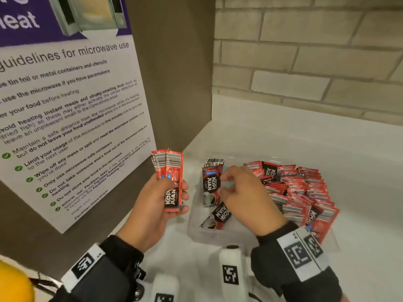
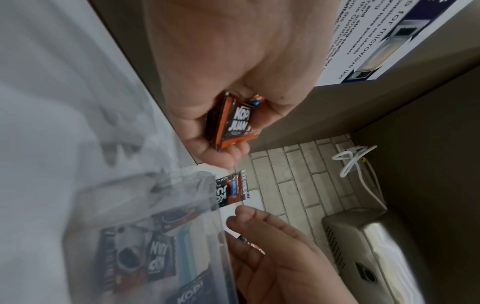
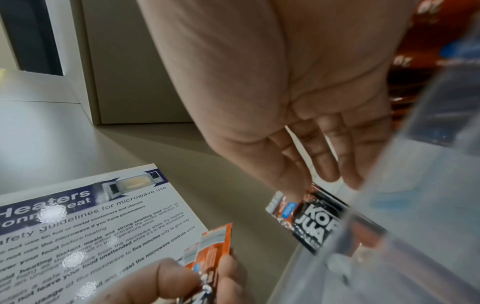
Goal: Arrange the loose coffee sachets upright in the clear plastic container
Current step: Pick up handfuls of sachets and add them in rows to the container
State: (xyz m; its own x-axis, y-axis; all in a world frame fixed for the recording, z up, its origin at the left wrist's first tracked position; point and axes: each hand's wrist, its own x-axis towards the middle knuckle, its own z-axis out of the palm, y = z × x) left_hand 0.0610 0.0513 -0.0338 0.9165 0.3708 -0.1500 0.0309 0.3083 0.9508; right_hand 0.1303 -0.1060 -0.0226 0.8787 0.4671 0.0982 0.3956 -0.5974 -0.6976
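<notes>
Left hand (image 1: 157, 205) nearest, fingers curled round a small stack of red sachets (image 1: 171, 182) held upright beside the clear container (image 1: 196, 227); right hand (image 1: 246, 197) hovers over container, fingers loose, holding nothing; sachets upright inside (image 1: 211, 182), loose pile (image 1: 301, 192) at right

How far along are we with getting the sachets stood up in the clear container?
Partway. Done: a long row of sachets already stands packed along the right side of the clear container. In hand: the left hand grips a small bundle of sachets; the right hand reaches in beside one upright sachet. Left: that bundle, and a sachet lying flat on the container floor.
</notes>
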